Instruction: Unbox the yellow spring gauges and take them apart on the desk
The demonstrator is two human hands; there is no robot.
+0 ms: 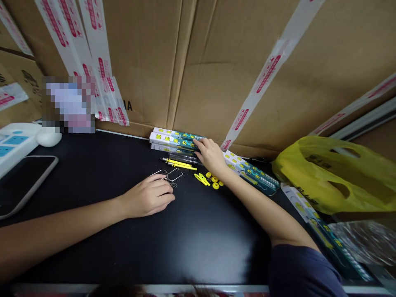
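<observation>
Left hand point(151, 196) over bent silver wires point(169, 177) | right hand point(213, 156) at white-and-teal cardboard boxes point(173, 141) | both grips unclear | likely sorting; next wants pinching

Your right sleeve point(305, 270): dark navy, short, hem ending near elbow. Cloth looks plain, one even shade, lower part cut off by frame edge. Your right forearm bare from hem down, slim, narrowing to bare wrist; right hand point(213, 156) bare too. Your left forearm bare along whole visible length, slender, tapering to bare wrist; left hand point(151, 196) likewise bare, fingers slim.
</observation>
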